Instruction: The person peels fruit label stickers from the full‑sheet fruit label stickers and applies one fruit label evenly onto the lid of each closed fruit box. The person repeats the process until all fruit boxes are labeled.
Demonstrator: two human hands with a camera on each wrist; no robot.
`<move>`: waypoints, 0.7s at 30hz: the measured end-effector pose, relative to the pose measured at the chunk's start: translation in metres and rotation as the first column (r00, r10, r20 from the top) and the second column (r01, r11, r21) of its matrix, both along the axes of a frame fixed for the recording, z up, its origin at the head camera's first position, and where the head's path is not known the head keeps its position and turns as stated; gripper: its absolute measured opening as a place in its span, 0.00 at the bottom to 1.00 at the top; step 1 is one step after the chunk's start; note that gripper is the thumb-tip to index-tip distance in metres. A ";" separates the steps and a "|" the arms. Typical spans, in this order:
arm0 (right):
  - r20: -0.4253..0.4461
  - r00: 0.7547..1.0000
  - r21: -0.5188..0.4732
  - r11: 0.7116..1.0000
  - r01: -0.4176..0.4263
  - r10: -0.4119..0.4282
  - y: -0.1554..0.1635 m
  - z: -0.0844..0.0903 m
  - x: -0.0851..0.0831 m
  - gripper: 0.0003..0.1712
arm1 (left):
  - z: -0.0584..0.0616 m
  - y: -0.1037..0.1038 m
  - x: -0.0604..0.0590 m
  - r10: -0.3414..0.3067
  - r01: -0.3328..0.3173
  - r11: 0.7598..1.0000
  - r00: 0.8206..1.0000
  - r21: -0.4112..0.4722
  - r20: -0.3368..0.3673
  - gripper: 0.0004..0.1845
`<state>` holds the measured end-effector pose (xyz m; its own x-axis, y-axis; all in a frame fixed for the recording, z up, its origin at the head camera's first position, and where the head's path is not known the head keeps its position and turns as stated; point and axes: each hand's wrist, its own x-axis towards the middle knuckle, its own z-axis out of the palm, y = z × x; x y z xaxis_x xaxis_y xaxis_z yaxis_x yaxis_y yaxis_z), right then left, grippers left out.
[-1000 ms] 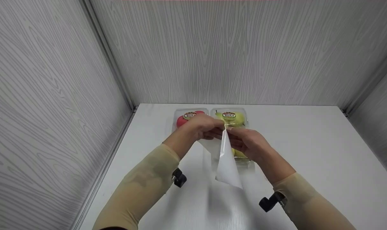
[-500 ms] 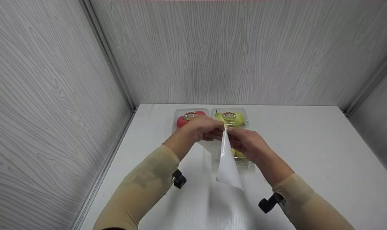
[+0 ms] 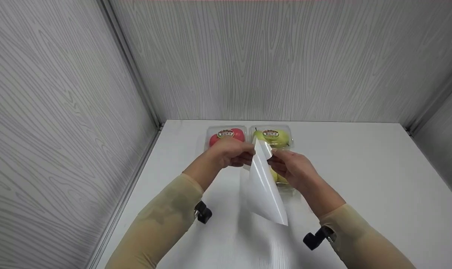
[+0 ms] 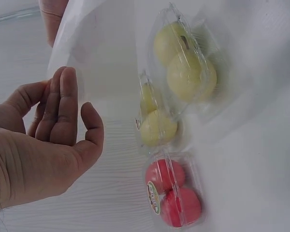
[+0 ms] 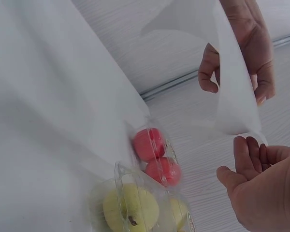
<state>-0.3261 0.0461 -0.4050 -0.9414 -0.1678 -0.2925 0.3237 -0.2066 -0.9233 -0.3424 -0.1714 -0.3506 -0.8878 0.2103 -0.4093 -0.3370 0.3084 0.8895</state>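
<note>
Between my hands hangs a white, glossy sheet [image 3: 263,190], curled into a cone that widens downward. My left hand [image 3: 231,152] pinches its upper left edge, and my right hand [image 3: 295,166] pinches a small folded flap at the upper right. In the right wrist view, the thumb and fingers of the right hand [image 5: 263,188] meet at the sheet's edge. The left wrist view shows the left hand [image 4: 43,154] with its palm toward the camera and its thumb against the fingers. The sheet partly hides a clear box of yellow-green pears [image 4: 191,72] behind it.
At the back of the white table [image 3: 345,179] stand a clear box of red fruit, perhaps apples, [image 3: 237,134] and a second box of pears [image 3: 281,137], both with round labels. Grey wood-grain panels [image 3: 270,63] close off the back and sides.
My left hand has moved a little left, away from the right. The sheet has spread wider, its lower end has swung slightly right, and a flap now shows at its top.
</note>
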 end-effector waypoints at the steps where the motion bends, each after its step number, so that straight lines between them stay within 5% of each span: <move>1: 0.004 1.000 0.002 1.000 -0.001 0.001 0.001 -0.001 0.000 0.26 | -0.001 -0.002 0.000 0.000 0.000 1.000 1.000 -0.002 0.003 0.11; 21: 0.098 0.995 -0.091 0.995 0.036 -0.027 0.002 -0.013 0.001 0.20 | -0.028 -0.042 0.007 0.103 -0.104 0.995 0.993 0.005 0.064 0.07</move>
